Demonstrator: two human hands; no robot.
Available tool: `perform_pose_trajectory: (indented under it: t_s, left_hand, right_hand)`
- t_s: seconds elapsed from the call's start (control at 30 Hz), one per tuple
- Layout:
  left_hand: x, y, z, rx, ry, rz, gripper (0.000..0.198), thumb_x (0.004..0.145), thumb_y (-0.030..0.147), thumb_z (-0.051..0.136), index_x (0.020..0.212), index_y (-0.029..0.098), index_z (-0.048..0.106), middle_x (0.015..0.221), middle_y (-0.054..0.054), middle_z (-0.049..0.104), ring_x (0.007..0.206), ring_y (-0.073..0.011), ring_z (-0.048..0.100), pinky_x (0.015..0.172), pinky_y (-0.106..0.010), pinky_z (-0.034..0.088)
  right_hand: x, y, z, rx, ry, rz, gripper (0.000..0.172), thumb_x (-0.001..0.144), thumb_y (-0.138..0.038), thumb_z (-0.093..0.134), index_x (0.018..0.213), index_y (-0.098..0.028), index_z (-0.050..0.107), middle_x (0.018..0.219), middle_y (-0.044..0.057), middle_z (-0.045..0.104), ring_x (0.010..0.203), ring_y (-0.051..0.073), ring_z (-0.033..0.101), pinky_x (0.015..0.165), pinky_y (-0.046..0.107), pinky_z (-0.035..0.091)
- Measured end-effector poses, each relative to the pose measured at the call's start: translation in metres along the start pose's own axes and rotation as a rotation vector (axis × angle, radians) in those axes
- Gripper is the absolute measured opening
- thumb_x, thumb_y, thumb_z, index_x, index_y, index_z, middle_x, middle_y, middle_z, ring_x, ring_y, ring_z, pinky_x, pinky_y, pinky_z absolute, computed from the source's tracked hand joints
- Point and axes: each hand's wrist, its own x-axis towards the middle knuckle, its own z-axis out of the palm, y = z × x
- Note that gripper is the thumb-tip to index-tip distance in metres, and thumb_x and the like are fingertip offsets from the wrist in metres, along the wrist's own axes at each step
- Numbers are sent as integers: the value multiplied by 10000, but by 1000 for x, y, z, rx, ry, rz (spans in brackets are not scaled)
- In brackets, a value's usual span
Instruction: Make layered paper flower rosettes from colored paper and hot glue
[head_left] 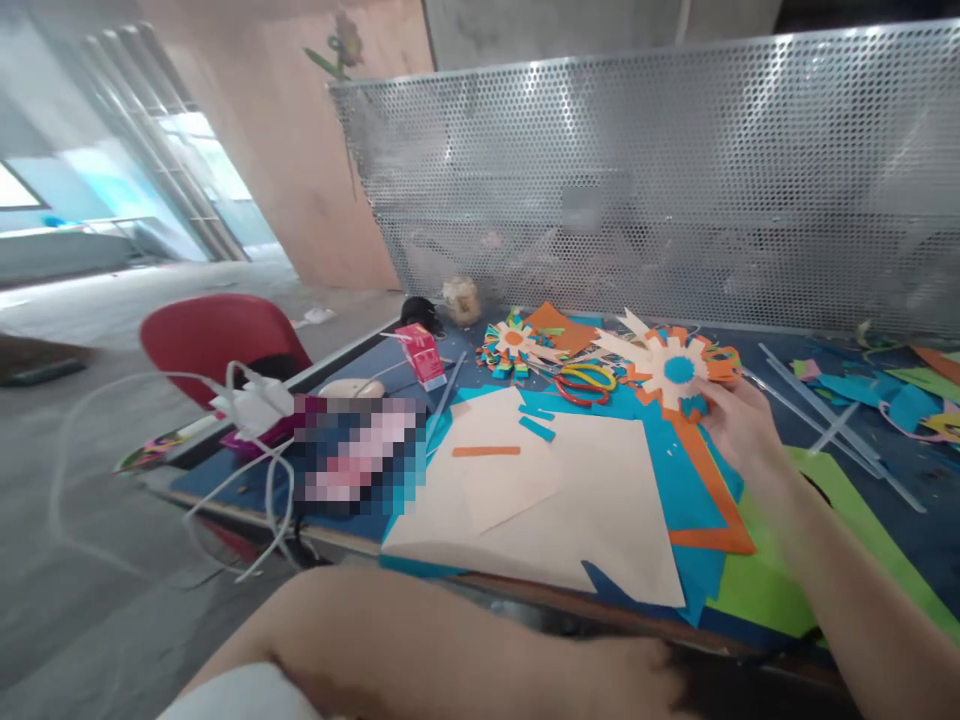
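Note:
My right hand (739, 425) pinches the edge of a layered craft flower (661, 372), raised above the right side of the table. The flower has a blue centre, cream notched petals and an orange layer behind; pale pointed strips stick out to its left. Left of it lies a similar flower (515, 338) with an orange centre. Scissors (585, 384) with red and yellow handles rest between the two. Below, a cream sheet (600, 490) carries an orange strip (486, 451) and several small blue pieces (537, 428). My left hand does not show; a bare limb crosses the bottom edge.
Blue sheets (694, 490) and a green sheet (862, 540) lie under and beside the cream one. Clear sticks (825, 415) and coloured scraps (892, 395) are at right. A pink carton (422, 355), white charger with cables (255, 402) and red chair (217, 345) stand left. Perforated metal panel (637, 190) behind.

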Motion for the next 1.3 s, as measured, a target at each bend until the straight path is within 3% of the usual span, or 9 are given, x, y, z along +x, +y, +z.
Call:
perform_pose_trajectory:
  t_s: [0.07, 0.17, 0.33, 0.4, 0.53, 0.77, 0.93, 1.07, 1.3]
  left_hand:
    - [-8, -13, -27, -375, -28, -2, 125, 692, 222, 656, 784, 301, 686, 737, -20, 674, 681, -161, 627, 531, -242, 463]
    - [-34, -25, -77, -500, 54, -58, 206, 788, 242, 554, 968, 302, 634, 777, 15, 685, 691, -122, 624, 597, -204, 471]
    - [-92, -54, -127, -685, 687, -515, 591, 685, 220, 675, 1227, 238, 438, 1107, -83, 579, 1020, -208, 544, 824, -324, 460]
    - [-108, -67, -127, -737, 902, -677, 675, 632, 245, 723, 1233, 206, 419, 1134, -112, 548, 1039, -238, 528, 820, -352, 463]
    - [-110, -84, -110, -1037, 967, -913, 722, 565, 360, 761, 1189, 174, 448, 1157, -140, 542, 1019, -267, 548, 815, -396, 462]
    - [-52, -110, -96, -1151, 966, -774, 423, 591, 357, 730, 947, 159, 618, 856, -31, 657, 760, -139, 613, 713, -264, 466]
    - [-16, -127, -92, -1070, 907, -829, 299, 580, 295, 729, 831, 155, 650, 815, -20, 671, 674, -116, 596, 633, -236, 467]
    - [-12, -137, -78, -1151, 873, -750, 261, 554, 287, 750, 765, 155, 672, 771, -18, 685, 699, -127, 611, 691, -244, 476]
    - [-22, -138, -52, -1364, 1047, -864, 244, 536, 277, 779, 592, 144, 581, 590, 2, 641, 574, -112, 594, 576, -231, 464]
  right_hand:
    - [-1, 2, 2, -43, -25, 27, 209, 507, -223, 748, 682, -210, 633, 630, -33, 646, 585, 130, 617, 409, 191, 464]
    - [-4, 4, 5, -97, -103, 56, 235, 516, -262, 749, 709, -222, 620, 644, -29, 653, 608, 150, 627, 445, 227, 490]
    - [-11, 7, 13, -140, -156, 85, 274, 488, -257, 776, 693, -224, 598, 549, -69, 593, 478, 94, 563, 417, 203, 482]
    - [-15, 8, 17, -217, -251, 111, 305, 498, -264, 779, 751, -220, 614, 604, -57, 617, 477, 93, 556, 386, 201, 464]
    - [-20, 8, 30, -310, -424, 105, 231, 561, -290, 756, 733, -209, 625, 610, -51, 611, 499, 84, 551, 418, 195, 465]
    - [-10, -6, 39, -451, -553, 12, 194, 552, -261, 751, 701, -197, 646, 655, -26, 637, 633, 121, 598, 628, 267, 517]
    - [-7, -6, 19, -474, -411, -42, 204, 620, -291, 702, 792, -208, 632, 752, -13, 644, 687, 127, 600, 649, 263, 511]
    - [-8, -1, 9, -452, -224, -89, 343, 603, -294, 717, 915, -234, 588, 879, -4, 639, 761, 128, 599, 665, 245, 503]
    - [-11, 11, 11, -385, -265, -47, 456, 643, -398, 681, 1047, -256, 524, 987, 30, 604, 921, 154, 572, 733, 257, 501]
